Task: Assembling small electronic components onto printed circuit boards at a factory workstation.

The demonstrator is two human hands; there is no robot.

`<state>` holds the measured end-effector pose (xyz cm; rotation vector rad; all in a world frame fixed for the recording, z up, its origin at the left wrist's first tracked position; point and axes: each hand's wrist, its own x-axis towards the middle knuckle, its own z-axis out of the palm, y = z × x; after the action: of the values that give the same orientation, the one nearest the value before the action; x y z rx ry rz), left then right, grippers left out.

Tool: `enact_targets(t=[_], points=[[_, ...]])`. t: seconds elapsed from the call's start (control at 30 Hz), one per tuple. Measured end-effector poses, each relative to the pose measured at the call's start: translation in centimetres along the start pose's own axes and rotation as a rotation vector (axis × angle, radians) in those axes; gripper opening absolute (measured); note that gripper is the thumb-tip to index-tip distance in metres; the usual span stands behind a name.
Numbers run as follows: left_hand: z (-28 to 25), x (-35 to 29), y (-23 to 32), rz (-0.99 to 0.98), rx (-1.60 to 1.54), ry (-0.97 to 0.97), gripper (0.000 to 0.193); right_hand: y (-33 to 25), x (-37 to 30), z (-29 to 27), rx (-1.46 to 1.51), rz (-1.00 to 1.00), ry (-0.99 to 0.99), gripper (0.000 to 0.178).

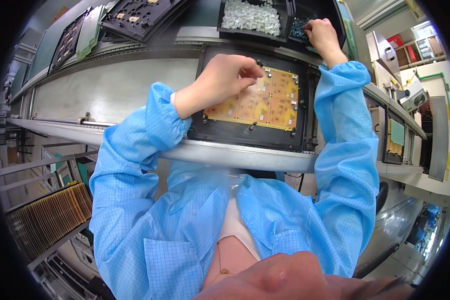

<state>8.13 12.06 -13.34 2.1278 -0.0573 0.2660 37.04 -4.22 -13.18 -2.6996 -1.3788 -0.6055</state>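
Yellow circuit panel [265,102] lies under left hand [225,80], fingertips pinched on it; right hand [322,35] at one o'clock, curled in parts bin [297,25], contents unseen.

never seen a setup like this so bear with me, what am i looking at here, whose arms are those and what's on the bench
This is one picture from a wide-angle camera worn on a person's head, looking down, so straight edges bend near the rim. The blue sleeves rising from the lower edge are that person's own arms.

In front of them is a long grey conveyor-style bench. On it sits a black carrier frame holding a yellow circuit board panel.

The left hand rests on the panel with fingers curled, as if pinching something small; what it holds is too small to tell.

The right hand reaches further back into a black bin of small dark blue parts. Beside that is a bin of small white parts.

Further left lie more black trays.
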Motion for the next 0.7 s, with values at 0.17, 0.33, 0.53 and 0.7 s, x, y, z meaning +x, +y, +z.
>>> enact_targets(t=[0.17, 0.33, 0.53, 0.7], points=[[2.0, 0.6, 0.4, 0.057, 0.151, -0.047, 0.016, 0.0, -0.4, -0.8, 0.087, 0.041, 0.061, 0.013], [4.6, 1.8, -2.0, 0.259, 0.346, -0.05, 0.015, -1.2, -3.1, -1.7, 0.416, 0.057, 0.285, 0.014], [5.7, 1.9, -1.3, 0.22, 0.461, -0.095, 0.013, -4.9, -8.5, -4.8, 0.645, -0.004, 0.3, 0.015], [5.7, 2.3, 0.3, 0.1, 0.588, -0.209, 0.022, -5.7, -11.4, -4.9, 0.753, 0.072, 0.243, 0.014]])
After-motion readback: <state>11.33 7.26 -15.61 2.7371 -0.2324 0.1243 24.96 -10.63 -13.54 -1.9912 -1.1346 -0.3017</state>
